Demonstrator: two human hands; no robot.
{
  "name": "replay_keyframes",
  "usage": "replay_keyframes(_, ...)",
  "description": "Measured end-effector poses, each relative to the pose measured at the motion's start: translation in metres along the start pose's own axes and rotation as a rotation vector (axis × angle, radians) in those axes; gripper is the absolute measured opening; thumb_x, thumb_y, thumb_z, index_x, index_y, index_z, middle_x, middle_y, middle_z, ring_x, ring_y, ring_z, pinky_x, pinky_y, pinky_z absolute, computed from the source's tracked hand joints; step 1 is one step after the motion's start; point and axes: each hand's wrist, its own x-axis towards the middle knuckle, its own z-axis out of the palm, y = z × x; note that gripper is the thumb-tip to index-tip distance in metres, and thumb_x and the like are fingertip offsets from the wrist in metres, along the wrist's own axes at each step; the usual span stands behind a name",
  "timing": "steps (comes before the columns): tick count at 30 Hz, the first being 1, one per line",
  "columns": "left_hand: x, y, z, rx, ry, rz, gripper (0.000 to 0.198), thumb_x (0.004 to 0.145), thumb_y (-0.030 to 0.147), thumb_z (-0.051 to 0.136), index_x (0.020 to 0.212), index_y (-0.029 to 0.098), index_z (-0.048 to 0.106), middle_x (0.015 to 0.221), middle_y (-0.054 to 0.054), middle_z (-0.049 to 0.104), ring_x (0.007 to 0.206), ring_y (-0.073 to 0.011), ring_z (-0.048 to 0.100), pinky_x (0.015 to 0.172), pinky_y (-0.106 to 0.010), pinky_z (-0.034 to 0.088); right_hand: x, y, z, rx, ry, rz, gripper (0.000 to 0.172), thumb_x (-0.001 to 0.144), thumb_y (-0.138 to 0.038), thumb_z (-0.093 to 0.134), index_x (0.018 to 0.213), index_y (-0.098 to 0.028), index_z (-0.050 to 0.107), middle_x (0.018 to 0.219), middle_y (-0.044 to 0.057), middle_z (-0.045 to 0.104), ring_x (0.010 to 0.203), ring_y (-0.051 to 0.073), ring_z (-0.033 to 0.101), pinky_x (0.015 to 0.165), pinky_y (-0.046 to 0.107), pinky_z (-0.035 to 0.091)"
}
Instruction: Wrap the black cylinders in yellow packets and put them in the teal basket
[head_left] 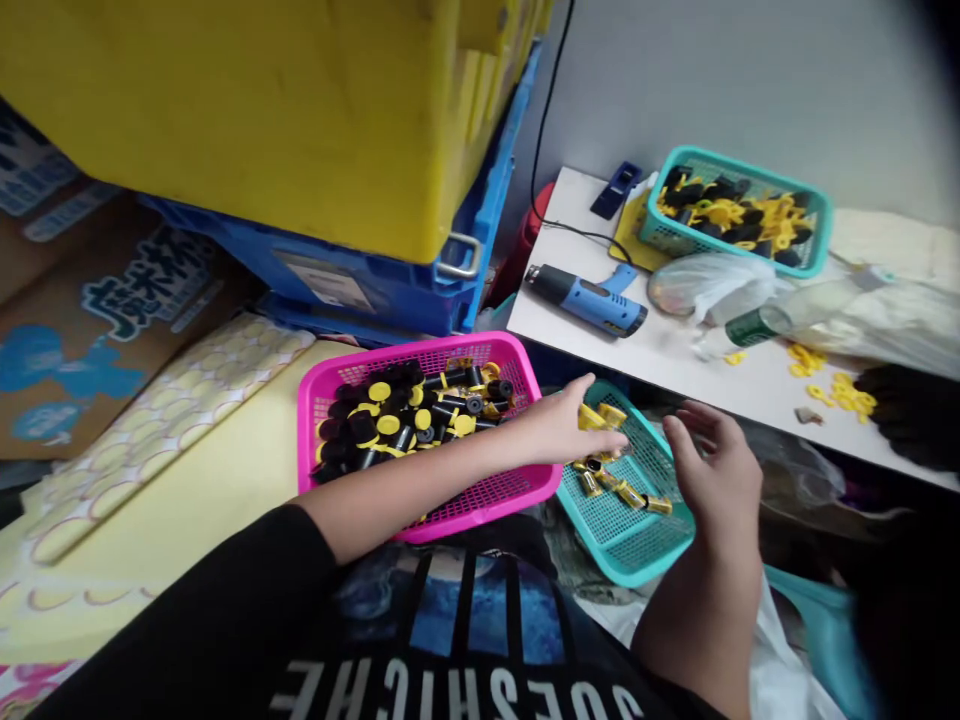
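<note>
My left hand [564,425] reaches across the pink basket [442,532] to the near end of a teal basket [626,572]. Its thumb and a finger are spread apart over small yellow pieces, and I see nothing gripped between them. Several small gold-and-black cylinders [628,494] lie in the teal basket below that hand. Over the right rim of this basket hovers my right hand [721,475], fingers loosely curved, thumb apart, with nothing visible in it. Many black cylinders with yellow caps [388,425] fill much of the pink basket.
A white table [577,215] carries a blue heat gun [589,298], another teal basket [814,245] of black and yellow parts, a plastic bag [709,280] and loose yellow pieces [851,393]. Stacked yellow [300,110] and blue crates [405,293] stand at left beside a printed carton [90,330].
</note>
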Motion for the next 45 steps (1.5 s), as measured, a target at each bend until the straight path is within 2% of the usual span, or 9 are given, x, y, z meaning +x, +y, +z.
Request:
replay_keyframes(2, 0.009, 0.000, 0.009, 0.042, -0.046, 0.058, 0.090, 0.076, 0.047, 0.068, 0.149, 0.014, 0.027, 0.143, -0.020, 0.049, 0.127, -0.0298, 0.052, 0.101, -0.041, 0.044, -0.009, -0.003, 0.004, 0.074, 0.005, 0.000, 0.042, 0.081, -0.049, 0.058, 0.108, -0.018, 0.066, 0.097, 0.011, 0.072, 0.087, 0.026, 0.067, 0.080, 0.042, 0.052)
replay_keyframes(5, -0.004, -0.015, -0.012, 0.054, 0.020, 0.050, 0.053, 0.083, 0.039, 0.061, 0.131, 0.019, 0.054, 0.128, -0.012, 0.064, 0.108, -0.0231, 0.065, 0.092, -0.036, 0.051, -0.024, -0.024, 0.026, 0.120, -0.179, -0.167, 0.028, 0.086, -0.042, 0.056, 0.094, -0.018, 0.068, 0.088, 0.009, 0.072, 0.076, 0.022, 0.066, 0.073, 0.037, 0.051)
replay_keyframes(8, -0.042, -0.043, -0.058, 0.216, 0.337, -0.037, 0.031, 0.087, 0.035, 0.053, 0.111, 0.022, 0.066, 0.108, -0.006, 0.072, 0.097, -0.0206, 0.068, 0.089, -0.036, 0.052, -0.040, -0.055, 0.061, 0.095, -0.546, -0.536, 0.018, 0.091, -0.029, 0.054, 0.091, -0.019, 0.070, 0.088, 0.007, 0.072, 0.083, 0.020, 0.065, 0.079, 0.033, 0.049)
replay_keyframes(12, -0.106, -0.099, -0.102, 0.554, 0.548, -0.103, 0.035, 0.083, 0.041, 0.059, 0.113, 0.025, 0.066, 0.126, -0.011, 0.063, 0.129, -0.0368, 0.047, 0.109, -0.056, 0.028, -0.058, -0.089, 0.106, -0.173, -0.805, -0.877, 0.019, 0.088, -0.016, 0.055, 0.102, -0.019, 0.067, 0.098, 0.009, 0.070, 0.095, 0.023, 0.060, 0.081, 0.033, 0.046)
replay_keyframes(18, -0.144, -0.163, -0.082, 0.505, 0.624, -0.180, 0.054, 0.081, 0.040, 0.062, 0.132, 0.025, 0.053, 0.149, -0.014, 0.041, 0.137, -0.0464, 0.032, 0.109, -0.065, 0.019, -0.061, -0.095, 0.136, -0.313, -0.843, -0.894, 0.017, 0.090, -0.012, 0.050, 0.091, -0.015, 0.067, 0.092, 0.013, 0.070, 0.098, 0.026, 0.056, 0.080, 0.036, 0.042)
replay_keyframes(27, -0.108, -0.134, -0.063, 0.638, 0.699, -0.072, 0.034, 0.091, 0.035, 0.048, 0.120, 0.027, 0.064, 0.151, -0.009, 0.039, 0.141, -0.0336, 0.027, 0.114, -0.059, 0.015, -0.028, -0.090, 0.119, 0.065, -0.957, -0.705, 0.026, 0.094, -0.027, 0.052, 0.109, -0.019, 0.073, 0.089, 0.008, 0.067, 0.087, 0.020, 0.058, 0.083, 0.036, 0.045)
replay_keyframes(30, -0.103, -0.123, -0.059, 0.435, 0.762, 0.067, 0.025, 0.090, 0.030, 0.051, 0.106, 0.025, 0.070, 0.138, -0.009, 0.053, 0.133, -0.0289, 0.039, 0.111, -0.052, 0.028, -0.023, -0.102, 0.112, 0.182, -0.920, -0.584, 0.032, 0.094, -0.026, 0.050, 0.118, -0.016, 0.068, 0.082, 0.007, 0.062, 0.083, 0.020, 0.058, 0.079, 0.037, 0.048)
replay_keyframes(36, -0.090, -0.110, -0.066, -0.387, 0.446, 0.049, 0.039, 0.074, 0.018, 0.067, 0.113, 0.018, 0.059, 0.082, -0.002, 0.066, 0.078, -0.0157, 0.065, 0.076, -0.032, 0.054, -0.036, -0.146, 0.114, 0.532, -0.991, -0.306, 0.049, 0.081, -0.036, 0.066, 0.128, -0.022, 0.058, 0.073, -0.001, 0.062, 0.064, 0.015, 0.056, 0.065, 0.031, 0.048)
replay_keyframes(45, -0.102, -0.128, -0.076, -0.611, 0.638, -0.110, 0.030, 0.074, 0.023, 0.065, 0.103, 0.016, 0.062, 0.073, 0.002, 0.059, 0.067, -0.0116, 0.061, 0.070, -0.029, 0.053, -0.061, -0.153, 0.147, 0.809, -0.916, 0.029, 0.035, 0.075, -0.042, 0.071, 0.101, -0.019, 0.065, 0.077, 0.001, 0.068, 0.071, 0.015, 0.062, 0.071, 0.030, 0.050)
